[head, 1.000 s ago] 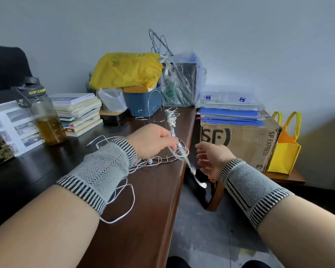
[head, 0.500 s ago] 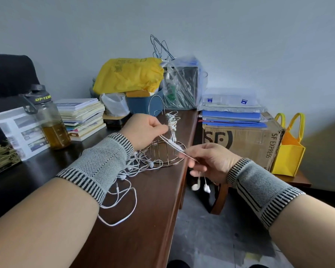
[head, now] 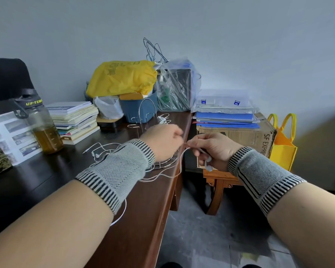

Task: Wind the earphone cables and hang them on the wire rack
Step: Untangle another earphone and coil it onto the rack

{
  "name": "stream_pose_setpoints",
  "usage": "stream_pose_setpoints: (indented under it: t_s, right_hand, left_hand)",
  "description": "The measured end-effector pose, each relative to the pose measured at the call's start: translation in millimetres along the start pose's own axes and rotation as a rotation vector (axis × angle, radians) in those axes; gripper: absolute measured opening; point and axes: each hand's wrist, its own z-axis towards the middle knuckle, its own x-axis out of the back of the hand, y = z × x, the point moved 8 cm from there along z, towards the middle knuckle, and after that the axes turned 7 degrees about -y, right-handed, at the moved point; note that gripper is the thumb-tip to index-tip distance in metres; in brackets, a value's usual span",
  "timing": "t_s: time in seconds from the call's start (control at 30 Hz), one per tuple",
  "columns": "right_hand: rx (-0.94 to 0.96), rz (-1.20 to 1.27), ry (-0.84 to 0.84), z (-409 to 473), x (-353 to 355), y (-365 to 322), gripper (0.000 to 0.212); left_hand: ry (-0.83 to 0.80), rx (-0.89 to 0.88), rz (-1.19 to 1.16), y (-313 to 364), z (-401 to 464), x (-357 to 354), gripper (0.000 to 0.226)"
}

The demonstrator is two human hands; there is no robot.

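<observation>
Here the desk (head: 52, 176) carries the wire rack (head: 149, 120) at its right edge; just before it the left hand (head: 165, 141) and right hand (head: 214, 149) each pinch one white earphone cable (head: 159, 176), earbuds curled into the right palm. Winding seems underway; next, loop the slack.

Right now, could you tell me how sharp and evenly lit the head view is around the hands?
Head view: soft even daylight, no harsh glare; the desk shows faint sheen. The left hand and right hand are slightly motion-blurred, and the earphone cable smears. Wide-angle distortion bends the forearms and edges.
</observation>
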Motion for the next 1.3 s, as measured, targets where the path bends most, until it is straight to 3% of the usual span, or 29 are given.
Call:
stream_pose_setpoints:
  t_s: [0.1,0.13,0.23,0.3,0.37,0.53,0.73,0.93,1.07,1.3]
  right_hand:
    - [0.023,-0.019,-0.013,1,-6,-9,0.014]
    - [0.024,-0.026,-0.010,0,-5,-11,0.014]
    - [0.000,-0.030,-0.045,-9,2,-13,0.015]
    - [-0.014,-0.018,-0.063,-14,9,-11,0.025]
    - [-0.012,-0.004,-0.054,-17,14,-9,0.022]
    - [-0.006,0.115,0.012,-22,25,-4,0.008]
    - [0.031,0.280,0.129,-28,47,2,0.019]
    - [0.123,0.396,0.233,-28,52,-3,0.021]
    - [0.117,0.334,0.334,-27,56,1,0.024]
    - [0.073,0.322,0.199,-24,36,2,0.007]
  left_hand:
    - [-0.200,-0.039,-0.510,29,7,-23,0.026]
    - [-0.233,-0.010,-0.575,26,8,-28,0.033]
    - [-0.221,0.021,-0.450,12,14,-30,0.055]
    - [-0.198,-0.007,-0.380,10,15,-27,0.045]
    - [-0.202,-0.028,-0.369,10,14,-25,0.037]
    - [-0.158,-0.008,-0.470,1,18,-26,0.030]
    - [-0.147,0.045,-0.684,-8,18,-35,0.022]
    - [-0.229,0.018,-0.701,5,13,-40,0.018]
    - [-0.200,0.035,-0.771,10,17,-36,0.015]
    - [-0.096,0.048,-0.772,17,31,-36,0.020]
